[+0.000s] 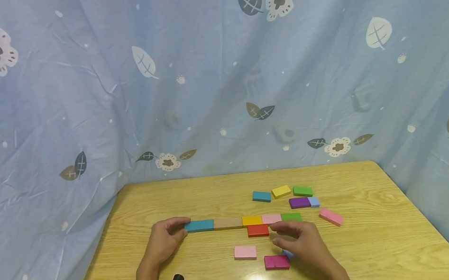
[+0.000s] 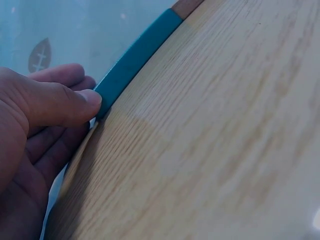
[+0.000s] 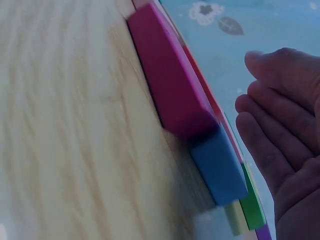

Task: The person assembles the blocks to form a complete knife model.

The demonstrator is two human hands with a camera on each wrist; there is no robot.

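Note:
A row of flat blocks lies across the table: a long teal block (image 1: 199, 226), a tan block (image 1: 228, 223), then yellow-orange (image 1: 251, 221), light pink (image 1: 271, 218) and green (image 1: 291, 217) ones. My left hand (image 1: 165, 240) pinches the left end of the teal block, thumb on the near side and fingers behind. Against the row's near side lies a red block (image 1: 258, 230). Just to its right hovers my right hand (image 1: 305, 243), fingers relaxed and holding nothing. Below that hand sit a magenta block (image 3: 172, 75) and a light blue block (image 3: 220, 165), the latter partly hidden in the head view.
Nearer me lies another pink block (image 1: 245, 252). Behind the row are blue (image 1: 261, 196), yellow (image 1: 281, 191), green (image 1: 302, 191) and purple (image 1: 299, 202) blocks. A darker pink block (image 1: 331, 217) lies at the right. A patterned blue curtain (image 1: 209, 89) hangs behind the wooden table (image 1: 375, 233).

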